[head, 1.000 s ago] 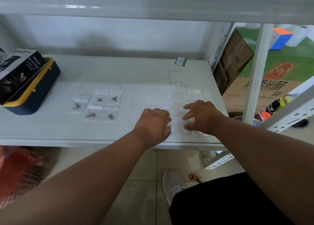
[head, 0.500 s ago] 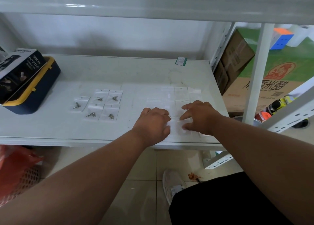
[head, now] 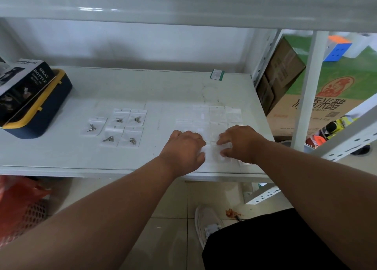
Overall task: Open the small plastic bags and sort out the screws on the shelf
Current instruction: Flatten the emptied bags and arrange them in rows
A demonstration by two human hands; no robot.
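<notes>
On the left of the white shelf lie several small plastic bags with screws, each holding a metal screw. On the right lies a grid of flat clear bags in which I see no screws. My left hand and my right hand rest at the front of that grid, on either side of one small plastic bag. The left fingers curl over its left edge. The right fingertips press on its right side, thumb and index finger spread apart.
A blue and yellow box with a black spray bottle carton on it stands at the shelf's left end. A green-edged label lies at the back. Cardboard boxes stand beyond the right upright. A red basket sits below left.
Both hands stay on the same bag at the front right. The right hand's fingers have edged slightly toward me; nothing else has moved.
</notes>
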